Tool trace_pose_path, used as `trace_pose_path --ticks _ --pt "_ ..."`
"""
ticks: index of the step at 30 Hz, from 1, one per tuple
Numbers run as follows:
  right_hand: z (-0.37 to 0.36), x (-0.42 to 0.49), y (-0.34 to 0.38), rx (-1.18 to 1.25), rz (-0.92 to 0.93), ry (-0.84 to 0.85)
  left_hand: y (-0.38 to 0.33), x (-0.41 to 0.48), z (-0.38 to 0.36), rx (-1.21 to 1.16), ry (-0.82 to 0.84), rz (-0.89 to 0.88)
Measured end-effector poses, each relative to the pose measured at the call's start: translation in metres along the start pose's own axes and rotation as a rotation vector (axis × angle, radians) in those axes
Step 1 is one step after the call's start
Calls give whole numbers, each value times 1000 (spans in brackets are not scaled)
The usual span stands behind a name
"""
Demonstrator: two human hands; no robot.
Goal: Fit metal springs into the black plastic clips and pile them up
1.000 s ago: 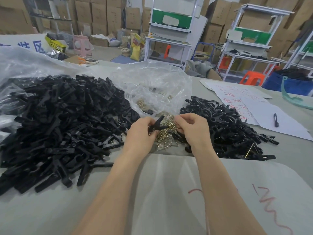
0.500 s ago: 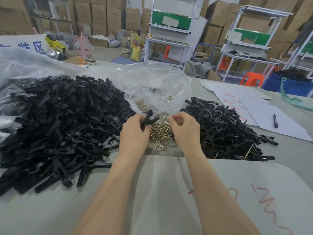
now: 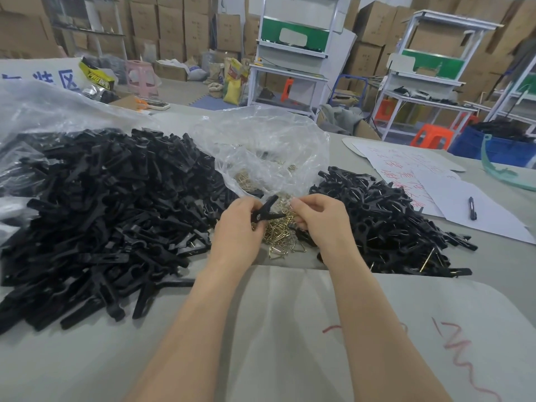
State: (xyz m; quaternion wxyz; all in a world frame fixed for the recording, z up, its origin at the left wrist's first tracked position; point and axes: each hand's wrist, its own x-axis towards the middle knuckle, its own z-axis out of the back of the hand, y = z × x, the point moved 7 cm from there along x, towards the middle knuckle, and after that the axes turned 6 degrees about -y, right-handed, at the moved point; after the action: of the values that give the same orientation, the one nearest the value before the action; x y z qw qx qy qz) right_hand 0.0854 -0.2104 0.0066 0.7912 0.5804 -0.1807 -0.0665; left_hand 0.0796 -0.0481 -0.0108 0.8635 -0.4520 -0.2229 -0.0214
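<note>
Left hand (image 3: pixel 237 227) gripped a clip (image 3: pixel 265 210) over the springs (image 3: pixel 280 239), right hand (image 3: pixel 322 219) curled just beside it, whether it pinched anything unclear, big heap (image 3: pixel 101 213) to the left, smaller heap (image 3: pixel 391 221) to the right

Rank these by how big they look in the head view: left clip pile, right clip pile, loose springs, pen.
1. Left clip pile, by far the widest.
2. Right clip pile.
3. Loose springs, partly hidden, so their full spread is unsure.
4. Pen, though it lies farther from the camera.
</note>
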Motion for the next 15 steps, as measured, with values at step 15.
trace_pose_path --ticks 15 --pt "6 2 6 -186 49 10 -16 -5 -4 -7 63 -175"
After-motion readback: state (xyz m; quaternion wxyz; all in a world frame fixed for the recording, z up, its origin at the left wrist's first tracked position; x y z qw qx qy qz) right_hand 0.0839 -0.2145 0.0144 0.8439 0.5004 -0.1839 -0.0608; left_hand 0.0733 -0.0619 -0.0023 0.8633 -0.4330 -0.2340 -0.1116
